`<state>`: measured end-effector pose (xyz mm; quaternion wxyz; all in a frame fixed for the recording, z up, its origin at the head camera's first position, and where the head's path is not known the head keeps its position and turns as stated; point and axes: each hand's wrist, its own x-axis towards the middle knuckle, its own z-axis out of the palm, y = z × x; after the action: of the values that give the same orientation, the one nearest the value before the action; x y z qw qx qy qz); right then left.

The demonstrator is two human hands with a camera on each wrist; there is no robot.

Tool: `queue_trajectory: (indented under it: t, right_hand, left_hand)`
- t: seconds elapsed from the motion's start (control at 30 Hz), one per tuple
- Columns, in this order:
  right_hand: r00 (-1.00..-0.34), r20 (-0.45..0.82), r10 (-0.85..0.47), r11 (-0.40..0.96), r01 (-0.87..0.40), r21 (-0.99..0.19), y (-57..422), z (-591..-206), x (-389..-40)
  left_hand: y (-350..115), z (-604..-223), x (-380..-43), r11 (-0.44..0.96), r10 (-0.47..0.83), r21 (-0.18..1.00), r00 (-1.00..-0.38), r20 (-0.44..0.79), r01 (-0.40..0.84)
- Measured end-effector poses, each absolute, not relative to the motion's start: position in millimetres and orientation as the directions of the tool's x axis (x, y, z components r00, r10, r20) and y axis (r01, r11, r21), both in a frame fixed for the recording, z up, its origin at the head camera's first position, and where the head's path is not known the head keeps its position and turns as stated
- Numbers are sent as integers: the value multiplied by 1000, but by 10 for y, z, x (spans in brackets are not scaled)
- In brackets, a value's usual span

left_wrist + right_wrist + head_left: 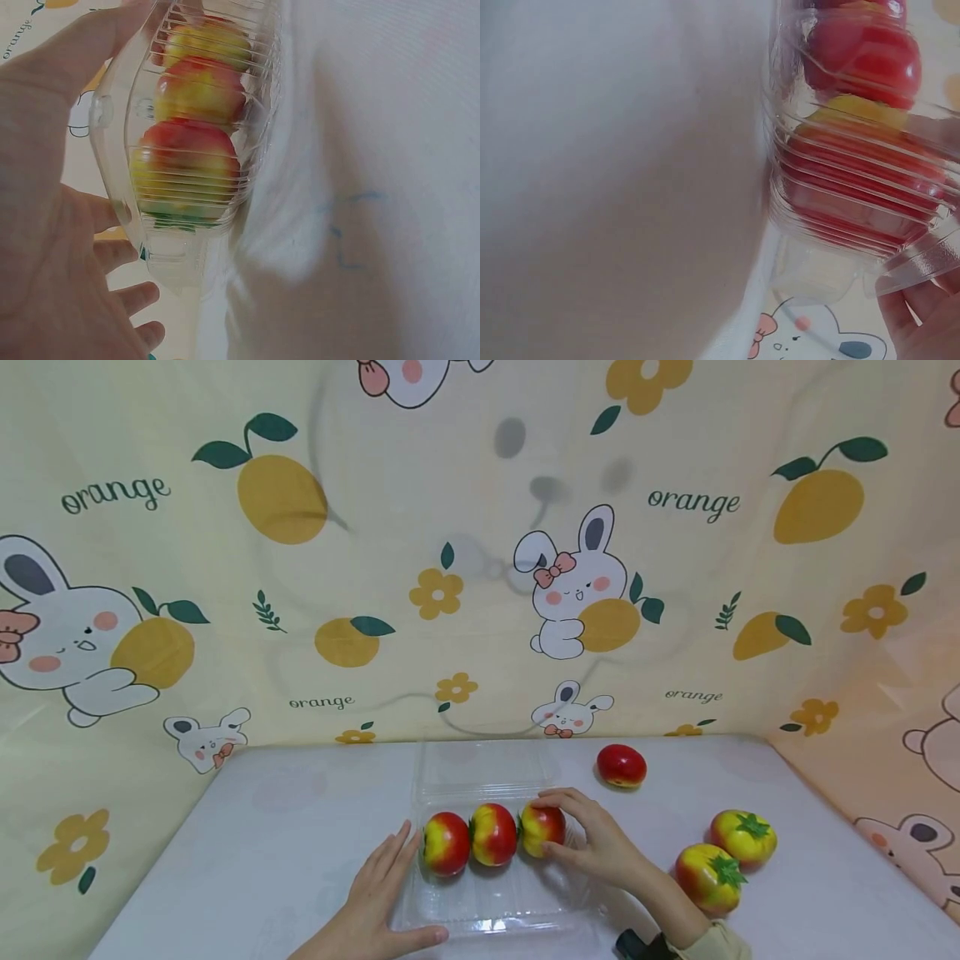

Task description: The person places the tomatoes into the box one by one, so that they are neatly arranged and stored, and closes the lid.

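Observation:
A clear plastic clamshell box (495, 906) lies with its lid (483, 766) folded back behind it. In it sits a row of three red-and-yellow fruits: a left fruit (447, 846), a middle fruit (493, 836) and a right fruit (540, 832). My right hand (603, 847) holds the right fruit between thumb and fingers, at the box's right end. Along the left side of the box lies my left hand (375, 897), its fingers extended and thumb spread by the front rim. Green leaves (180, 221) show on the nearest fruit through the ribbed wall in the left wrist view.
To the right on the white table (247, 852) stand two more fruits with green leafy tops, a rear one (741, 837) and a front one (707, 878). A red fruit (621, 767) lies behind my right hand. A printed cloth (480, 610) hangs along the back.

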<state>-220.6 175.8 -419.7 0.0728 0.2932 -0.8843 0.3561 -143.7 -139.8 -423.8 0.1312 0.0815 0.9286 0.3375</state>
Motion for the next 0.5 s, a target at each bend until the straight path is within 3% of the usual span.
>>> queue_trajectory:
  t: [0.5]
  right_hand:
    - [-828, 348, -440, 584, -558, -590, 1751, -4179, -2168]
  left_hand:
    - [-1410, -4231, -1443, 742, 275, 662, -949, -151, 110]
